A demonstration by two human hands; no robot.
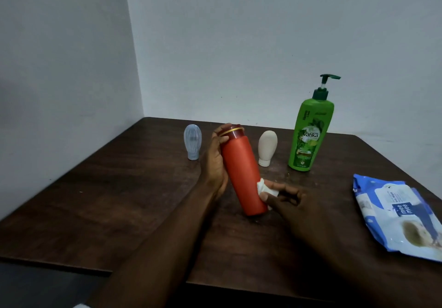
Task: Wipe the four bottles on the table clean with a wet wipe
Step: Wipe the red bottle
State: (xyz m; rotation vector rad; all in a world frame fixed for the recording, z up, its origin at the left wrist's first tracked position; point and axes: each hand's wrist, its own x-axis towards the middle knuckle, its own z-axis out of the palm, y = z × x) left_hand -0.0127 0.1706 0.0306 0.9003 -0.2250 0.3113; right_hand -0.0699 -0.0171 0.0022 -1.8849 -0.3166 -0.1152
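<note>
Toward the far left edge of the table [119, 200] a translucent blue-grey bottle [192, 145] stands on its cap. Next, the left hand [216, 161] wraps its fingers round the upper part of the red bottle [241, 173] near the table's middle, which is tilted with its cap leaning away. The right hand [287, 202] pinches a white wet wipe [265, 188] against the bottle's lower side. Behind stand a cream bottle [267, 148] on its cap and, near the far edge, a green pump bottle [308, 135]. At the right edge lies a blue wipes pack [397, 216].

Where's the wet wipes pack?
Head view: the wet wipes pack lies flat at the right edge of the table, nearer the camera than the green pump bottle.
</note>
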